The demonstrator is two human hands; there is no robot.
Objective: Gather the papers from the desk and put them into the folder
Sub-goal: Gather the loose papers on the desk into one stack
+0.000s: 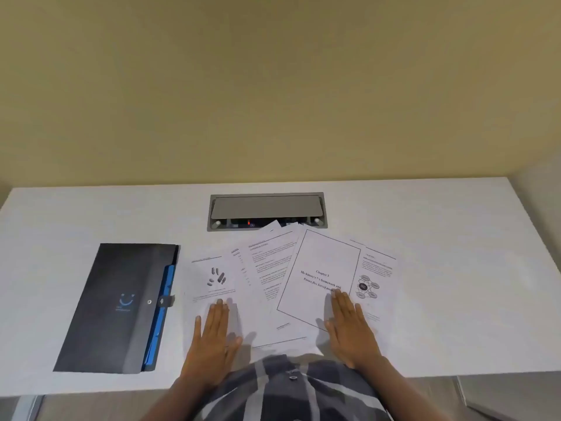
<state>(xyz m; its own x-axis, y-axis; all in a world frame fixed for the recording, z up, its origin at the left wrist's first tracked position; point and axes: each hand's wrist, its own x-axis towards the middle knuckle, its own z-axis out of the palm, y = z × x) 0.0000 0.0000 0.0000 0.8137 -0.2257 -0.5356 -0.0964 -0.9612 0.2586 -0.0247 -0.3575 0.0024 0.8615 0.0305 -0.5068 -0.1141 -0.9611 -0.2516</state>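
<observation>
Both hands lie flat and spread, holding nothing: the left hand [212, 332] and right hand [349, 326] press on the fanned papers [273, 284] between and under them. The shut folder [118, 308] rests on the worktop [455, 299], left of the left hand.

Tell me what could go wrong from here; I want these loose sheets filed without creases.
1. The white printed papers are fanned at different angles; sweeping them together with the flat left hand and right hand may crumple corners.
2. The top sheets overlap the grey recessed cable box and could snag there.
3. The black folder with blue dividers looks snapped shut, so it needs opening first.
</observation>
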